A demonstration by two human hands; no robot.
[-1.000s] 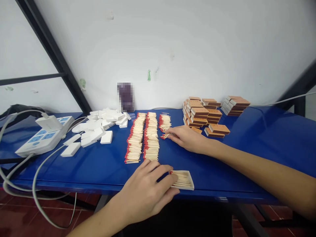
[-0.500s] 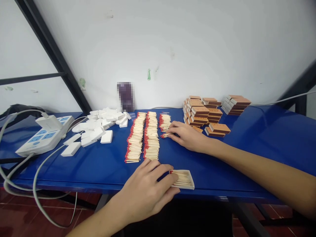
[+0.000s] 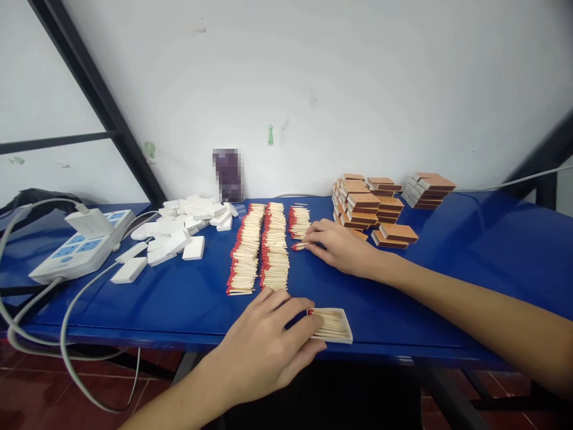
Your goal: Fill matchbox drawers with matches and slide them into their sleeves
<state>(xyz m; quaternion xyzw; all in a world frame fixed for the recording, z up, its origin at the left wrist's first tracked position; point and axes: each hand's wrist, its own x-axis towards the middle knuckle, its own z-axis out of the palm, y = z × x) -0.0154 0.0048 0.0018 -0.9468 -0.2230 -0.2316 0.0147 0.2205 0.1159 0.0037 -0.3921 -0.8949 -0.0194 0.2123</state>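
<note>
At the far left of the table (image 3: 170, 307), I see a white power strip (image 3: 83, 249) with a charger (image 3: 89, 223) plugged in and pale cables (image 3: 67, 322) looping over the front edge. To the right of it lies a loose heap of small white pieces (image 3: 172, 243), and behind that a blurred purple shape (image 3: 229, 179) stands against the wall (image 3: 380, 89).

Then comes a long row of matches (image 3: 245, 251), red heads to the left. Below it my left hand (image 3: 268, 340) curls over the left end of a shallow white tray (image 3: 348, 328), gripping it near the table's front edge; matches lie inside. A second long row (image 3: 275, 251) runs close beside the first, then a shorter third row (image 3: 298, 222).

At that row's near end my right hand (image 3: 333, 246) pinches a small bunch of matches (image 3: 299, 245) between its fingertips, heads outward. Just beyond it rise stacked orange-topped matchboxes (image 3: 362, 203), with a few boxes (image 3: 394, 235) in front and a separate stack (image 3: 430, 190) farther right.
</note>
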